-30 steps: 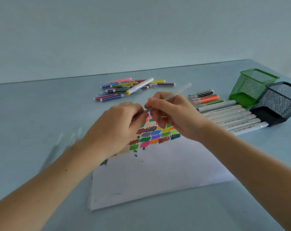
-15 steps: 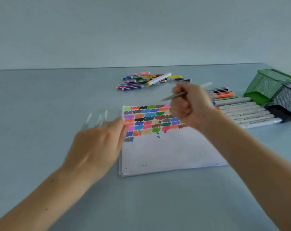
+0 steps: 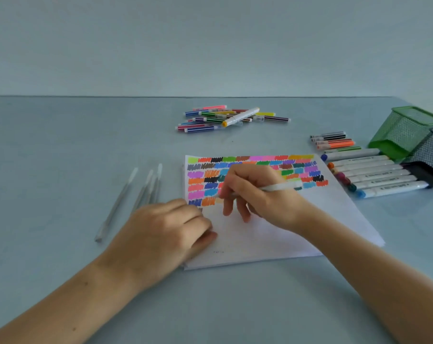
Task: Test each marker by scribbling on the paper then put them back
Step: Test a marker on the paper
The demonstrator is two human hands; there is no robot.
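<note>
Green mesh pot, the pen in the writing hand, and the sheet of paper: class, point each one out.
Green mesh pot [image 3: 406, 130], head view: on its mesh side wall.
Pen [image 3: 282, 186], head view: on the pale barrel behind the fingers.
Sheet of paper [image 3: 297, 234], head view: on the blank lower part.

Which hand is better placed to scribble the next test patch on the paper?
Right. The right hand already holds a pale pen with its tip down by the coloured patches on the paper. The left hand holds no pen and rests on the paper's left edge, steadying it.
</note>
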